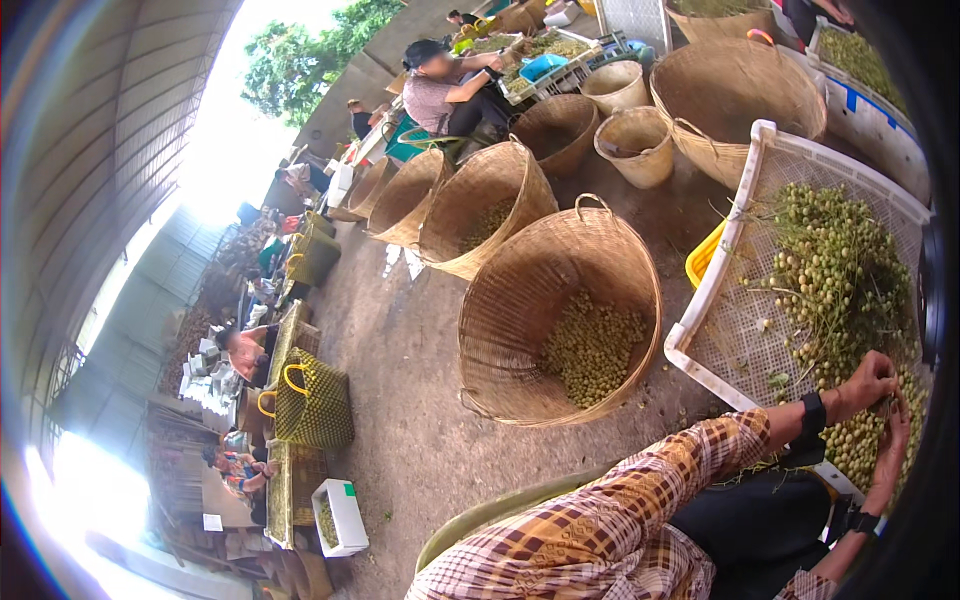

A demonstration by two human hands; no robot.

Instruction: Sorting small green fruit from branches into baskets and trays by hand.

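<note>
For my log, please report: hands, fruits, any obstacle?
Left hand beside right hand. Round green fruits piled in white plastic mesh tray. Green stems tangled among them.

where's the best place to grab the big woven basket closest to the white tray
Probably by its two loop handles: one arches up from the far rim, the other sits at the picture's lower left. I'd come from the picture's left, away from the white tray. The basket is wide-mouthed with fruits inside, so a one-sided grip could tip it.
</note>
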